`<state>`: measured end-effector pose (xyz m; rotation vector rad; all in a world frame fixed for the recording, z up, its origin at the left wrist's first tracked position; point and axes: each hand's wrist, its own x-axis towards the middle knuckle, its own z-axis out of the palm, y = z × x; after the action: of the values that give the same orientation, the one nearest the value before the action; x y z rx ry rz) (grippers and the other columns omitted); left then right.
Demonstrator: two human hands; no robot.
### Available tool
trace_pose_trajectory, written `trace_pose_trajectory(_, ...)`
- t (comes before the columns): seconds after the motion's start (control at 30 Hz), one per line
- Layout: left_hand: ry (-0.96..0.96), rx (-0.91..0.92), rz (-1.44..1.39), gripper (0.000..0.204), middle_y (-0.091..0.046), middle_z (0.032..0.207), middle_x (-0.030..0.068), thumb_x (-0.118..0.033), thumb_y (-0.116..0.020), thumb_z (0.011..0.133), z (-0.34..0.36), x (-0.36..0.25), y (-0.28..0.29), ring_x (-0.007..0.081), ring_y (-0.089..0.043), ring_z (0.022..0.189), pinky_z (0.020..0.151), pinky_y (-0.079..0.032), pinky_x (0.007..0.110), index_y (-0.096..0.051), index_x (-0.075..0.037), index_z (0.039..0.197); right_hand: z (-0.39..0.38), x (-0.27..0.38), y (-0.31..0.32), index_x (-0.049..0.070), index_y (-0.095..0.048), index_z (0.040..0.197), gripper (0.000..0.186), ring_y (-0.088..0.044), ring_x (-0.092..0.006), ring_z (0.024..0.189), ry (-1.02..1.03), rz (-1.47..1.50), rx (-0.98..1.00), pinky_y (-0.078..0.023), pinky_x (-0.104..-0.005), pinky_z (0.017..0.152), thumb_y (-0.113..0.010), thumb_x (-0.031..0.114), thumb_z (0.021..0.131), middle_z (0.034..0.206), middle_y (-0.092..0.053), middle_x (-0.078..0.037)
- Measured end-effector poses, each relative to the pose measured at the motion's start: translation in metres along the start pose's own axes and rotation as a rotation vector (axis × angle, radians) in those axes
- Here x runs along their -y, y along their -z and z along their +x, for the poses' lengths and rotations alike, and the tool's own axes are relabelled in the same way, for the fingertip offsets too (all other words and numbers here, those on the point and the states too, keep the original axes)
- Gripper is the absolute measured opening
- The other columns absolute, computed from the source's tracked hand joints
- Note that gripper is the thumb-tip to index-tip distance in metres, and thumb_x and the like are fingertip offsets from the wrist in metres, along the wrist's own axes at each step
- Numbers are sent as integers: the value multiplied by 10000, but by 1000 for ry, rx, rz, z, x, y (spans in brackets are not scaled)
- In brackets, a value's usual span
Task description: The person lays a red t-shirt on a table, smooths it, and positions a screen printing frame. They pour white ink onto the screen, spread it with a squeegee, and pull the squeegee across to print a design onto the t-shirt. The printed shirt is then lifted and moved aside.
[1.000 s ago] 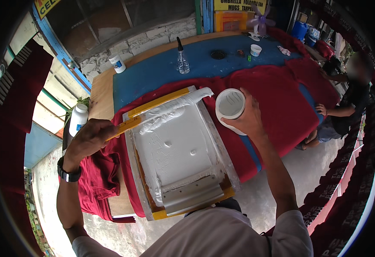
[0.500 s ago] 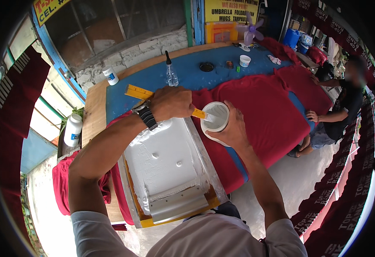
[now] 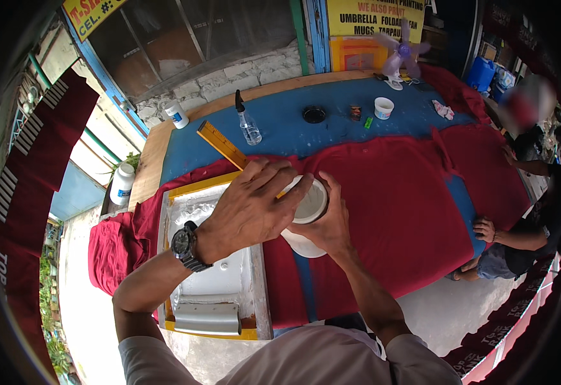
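My left hand (image 3: 255, 202) is closed on a yellow ruler-like strip (image 3: 222, 144) above the mouth of a white tub (image 3: 309, 208). The strip's lower end is mostly hidden by my fingers and the tub. My right hand (image 3: 328, 228) is wrapped round the tub from the right. Left of the tub, partly under my left arm, lies a screen frame (image 3: 261, 305) spread with thick white paste (image 3: 210, 282); a curved metal blade (image 3: 204, 317) rests at its near end. The frame sits on dark red cloth (image 3: 383, 218) over a blue board (image 3: 331, 122).
Along the back stand a spray bottle (image 3: 249, 128), white bottle (image 3: 176, 115), black dish (image 3: 314, 114), small cup (image 3: 383, 108) and purple fan (image 3: 399, 54). Another white bottle (image 3: 122, 183) stands at left. A co-worker's hand (image 3: 484, 229) rests at the cloth's right edge.
My left hand has swung right with the strip from above the screen frame to the tub's mouth. The view has shifted slightly, and the co-worker's head appears lower and blurred.
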<state>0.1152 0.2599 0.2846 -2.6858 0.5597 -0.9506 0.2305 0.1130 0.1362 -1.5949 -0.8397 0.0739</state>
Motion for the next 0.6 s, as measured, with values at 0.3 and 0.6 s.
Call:
trace_pose_trajectory(0.3, 1486, 38, -912, 266, -567, 714, 35, -242, -797, 1044, -102, -179, -106, 128, -505, 641, 586, -437, 350, -717, -35, 1190, 153, -9, 42, 75, -254, 1641, 1301, -686, -288, 1290, 41, 263, 215, -528, -455, 1171, -1075, 148, 633, 1352, -693, -177)
trace_pose_trajectory(0.6, 1404, -8, -478, 293, -730, 955, 171, -231, -831, 983, -149, -237, -229, 377, -741, 815, 712, -608, 468, -722, -47, 1184, 331, -91, -24, 82, -308, 1626, 1281, -728, -348, 1232, 262, 159, 304, -558, -471, 1131, -1081, 301, 628, 1313, -728, -197)
